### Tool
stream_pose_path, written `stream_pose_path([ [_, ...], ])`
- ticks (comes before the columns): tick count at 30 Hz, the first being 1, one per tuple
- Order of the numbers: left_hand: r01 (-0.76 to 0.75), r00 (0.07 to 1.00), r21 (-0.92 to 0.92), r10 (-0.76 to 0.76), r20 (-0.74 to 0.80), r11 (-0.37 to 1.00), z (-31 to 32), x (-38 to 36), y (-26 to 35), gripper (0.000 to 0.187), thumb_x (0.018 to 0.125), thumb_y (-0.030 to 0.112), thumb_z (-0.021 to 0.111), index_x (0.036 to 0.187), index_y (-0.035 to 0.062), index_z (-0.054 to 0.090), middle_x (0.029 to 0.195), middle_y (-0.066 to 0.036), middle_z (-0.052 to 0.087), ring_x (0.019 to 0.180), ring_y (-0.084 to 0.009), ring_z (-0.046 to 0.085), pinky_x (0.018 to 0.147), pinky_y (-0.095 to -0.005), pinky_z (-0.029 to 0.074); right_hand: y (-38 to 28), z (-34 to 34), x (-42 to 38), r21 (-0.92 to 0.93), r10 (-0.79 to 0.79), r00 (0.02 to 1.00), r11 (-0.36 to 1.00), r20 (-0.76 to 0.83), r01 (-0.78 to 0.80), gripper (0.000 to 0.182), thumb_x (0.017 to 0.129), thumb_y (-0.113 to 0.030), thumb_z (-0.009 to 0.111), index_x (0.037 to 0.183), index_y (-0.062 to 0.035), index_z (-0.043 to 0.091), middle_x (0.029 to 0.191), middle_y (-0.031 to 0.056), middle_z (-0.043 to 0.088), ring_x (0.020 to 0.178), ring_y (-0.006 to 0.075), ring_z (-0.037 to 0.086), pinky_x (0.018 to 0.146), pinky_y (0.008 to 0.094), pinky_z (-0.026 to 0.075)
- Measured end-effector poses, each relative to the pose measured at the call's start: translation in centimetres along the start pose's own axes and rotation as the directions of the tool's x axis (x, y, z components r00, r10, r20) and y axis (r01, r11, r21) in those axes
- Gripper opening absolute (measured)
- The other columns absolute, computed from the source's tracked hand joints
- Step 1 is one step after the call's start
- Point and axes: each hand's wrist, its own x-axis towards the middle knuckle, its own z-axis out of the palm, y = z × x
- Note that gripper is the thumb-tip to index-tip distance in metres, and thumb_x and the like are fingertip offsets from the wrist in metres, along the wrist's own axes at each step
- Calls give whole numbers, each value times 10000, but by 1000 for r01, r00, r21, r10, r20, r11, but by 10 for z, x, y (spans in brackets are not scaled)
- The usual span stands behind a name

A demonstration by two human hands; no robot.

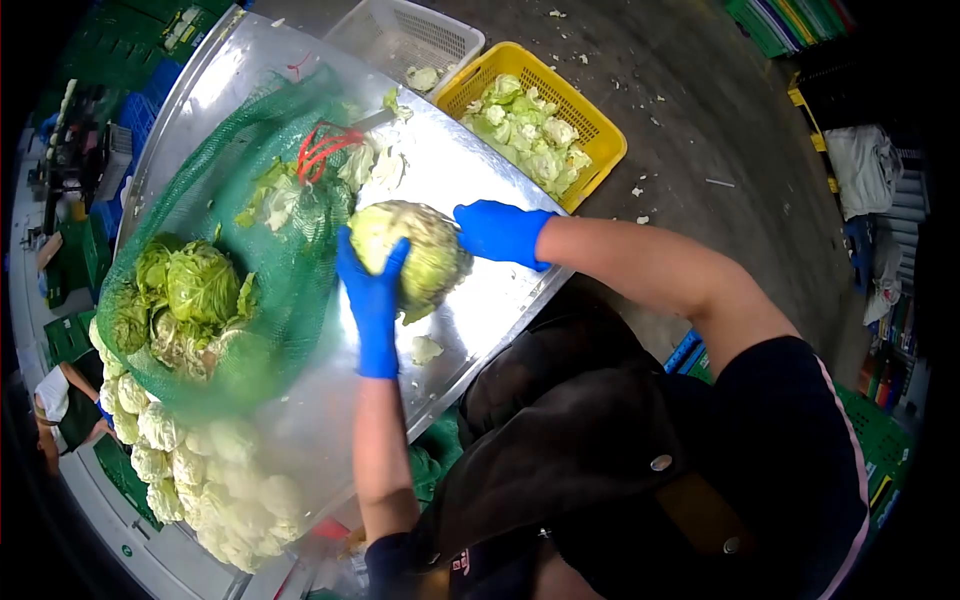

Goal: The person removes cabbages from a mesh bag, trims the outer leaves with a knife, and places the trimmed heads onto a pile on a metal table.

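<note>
A pale green cabbage [405,250] with browned outer leaves is held just above the metal table. My left hand [372,290], in a blue glove, grips its near left side with the thumb spread over the front. On the cabbage's right edge sits my right hand [500,232], also blue-gloved, its fingers closed; whatever is inside them is hidden. Left of these lies a green net bag [290,120] with a red tie [325,150]. Leafy cabbages [203,285] rest inside the net. Loose leaves [375,168] lie beyond the held cabbage.
Several trimmed white heads [160,427] are piled at the table's lower left. A yellow crate [602,135] of leaves stands past the table's far edge, beside a white crate [440,35]. Scraps dot the floor. Another person's arm [85,385] shows at far left.
</note>
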Motion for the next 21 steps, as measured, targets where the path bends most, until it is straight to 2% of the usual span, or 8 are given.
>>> stream_pose_path([
  [3,-141,983,285,168,-73,948,22,-49,40,984,686,315,850,1432,-14,299,1404,-235,359,1288,-322,389,1093,-426,305,2,-1,-21,-114,72,997,991,21,-69,276,860,-188,497,1005,32,581,936,270,633,893,412,629,765,463,503],
  [4,-188,967,385,239,-89,904,23,-50,36,916,720,300,825,1412,-29,325,1370,-222,413,1232,-326,461,1040,-425,384,-6,-6,-22,-145,117,992,983,38,-110,281,860,-158,480,1039,20,603,993,260,637,942,395,633,798,451,506],
  [7,87,996,-59,-84,41,994,-4,10,-5,885,750,289,799,1418,-25,310,1356,-245,439,1231,-323,468,1033,-440,385,19,10,16,-228,64,993,973,96,-41,258,853,-182,514,981,36,568,942,276,633,902,437,623,768,472,500],
  [8,343,931,-430,-241,275,835,-16,14,22,821,783,247,773,1408,-32,320,1302,-213,497,1166,-295,524,987,-399,436,28,24,28,-213,39,997,977,72,-23,255,856,-176,510,991,33,566,939,270,635,904,435,623,769,471,501],
  [11,208,978,-438,-177,112,875,-19,-1,-6,820,789,213,764,1429,-14,303,1332,-180,478,1188,-274,507,1006,-375,425,31,26,38,-200,73,994,978,83,-55,320,898,-202,429,1062,-18,634,1057,231,641,972,388,625,835,432,499],
  [16,7,998,-391,19,64,920,-25,-45,1,891,749,126,750,1473,18,242,1414,-170,391,1222,-271,480,1029,-373,410,18,31,11,95,50,998,994,45,-55,700,857,-151,523,1489,-256,240,868,193,667,643,289,655,641,367,544],
  [18,94,995,-402,-69,75,911,-35,-70,15,923,739,124,761,1477,7,220,1411,-170,394,1225,-269,478,1024,-370,416,10,40,-5,183,62,997,981,48,-69,785,855,-151,542,1519,-275,144,823,206,666,595,295,647,630,372,542],
  [21,182,977,-337,-207,-39,924,-34,-98,27,1056,660,81,826,1470,-44,161,1399,-189,394,1242,-269,458,1027,-373,413,6,66,-23,-68,-127,987,990,-101,121,804,852,-155,556,1522,-272,129,841,241,652,623,345,647,632,417,524],
])
